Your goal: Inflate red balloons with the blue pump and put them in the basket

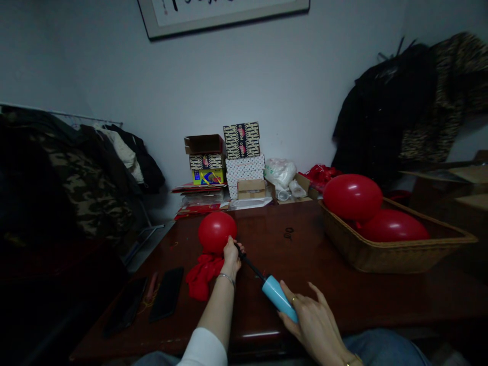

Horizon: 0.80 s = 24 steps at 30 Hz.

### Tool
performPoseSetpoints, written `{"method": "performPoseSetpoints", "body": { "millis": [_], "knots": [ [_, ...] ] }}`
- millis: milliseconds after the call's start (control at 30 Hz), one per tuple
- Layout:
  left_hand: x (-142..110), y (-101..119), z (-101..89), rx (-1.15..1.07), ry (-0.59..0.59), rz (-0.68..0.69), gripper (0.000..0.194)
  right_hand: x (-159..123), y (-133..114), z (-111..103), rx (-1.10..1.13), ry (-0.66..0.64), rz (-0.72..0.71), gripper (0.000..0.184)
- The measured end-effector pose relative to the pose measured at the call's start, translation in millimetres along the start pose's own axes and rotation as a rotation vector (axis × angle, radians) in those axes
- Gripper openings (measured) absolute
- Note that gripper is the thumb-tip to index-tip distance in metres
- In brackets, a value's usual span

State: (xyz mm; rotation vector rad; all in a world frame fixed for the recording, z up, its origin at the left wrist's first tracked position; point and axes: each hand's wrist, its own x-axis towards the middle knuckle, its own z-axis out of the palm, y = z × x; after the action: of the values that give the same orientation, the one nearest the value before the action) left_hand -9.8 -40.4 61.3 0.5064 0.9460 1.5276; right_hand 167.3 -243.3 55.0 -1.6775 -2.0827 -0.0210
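My left hand (231, 255) is closed around the neck of a partly inflated red balloon (217, 232), where the black nozzle of a hand balloon pump meets it. The pump's light blue barrel (279, 298) slants down to the right. At its lower end my right hand (314, 320) grips it between thumb and forefinger, with the other fingers partly spread; the end itself is hidden by the hand. Limp red balloons (202, 277) lie in a heap on the table beside my left wrist.
On the dark wooden table (267, 241), a wicker basket (385, 254) at right holds inflated red balloons (353, 196). Two dark flat objects, one a black slab (166, 294), lie at left. Stacked boxes (244, 170) and plastic bags (281, 173) line the back. A dark coil (288, 233) lies mid-table.
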Motion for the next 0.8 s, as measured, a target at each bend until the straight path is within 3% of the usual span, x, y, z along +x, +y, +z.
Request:
{"method": "performPoseSetpoints", "body": {
  "millis": [200, 600, 800],
  "knots": [
    [-0.6, -0.5, 2.3, -0.016, -0.002, 0.007, 0.032, 2.5, -1.1, -2.6, -0.043, 0.011, 0.014, 0.048],
    [-20.4, -8.0, 13.5, 0.012, -0.001, -0.037, 0.037, 58.7, -28.5, 7.0, -0.120, -0.056, 0.039, 0.051],
    [-22.5, -5.4, 14.5, 0.040, 0.025, -0.040, 0.035, 57.7, -32.6, 6.7, -0.090, -0.068, 0.046, 0.051]
  ]
}}
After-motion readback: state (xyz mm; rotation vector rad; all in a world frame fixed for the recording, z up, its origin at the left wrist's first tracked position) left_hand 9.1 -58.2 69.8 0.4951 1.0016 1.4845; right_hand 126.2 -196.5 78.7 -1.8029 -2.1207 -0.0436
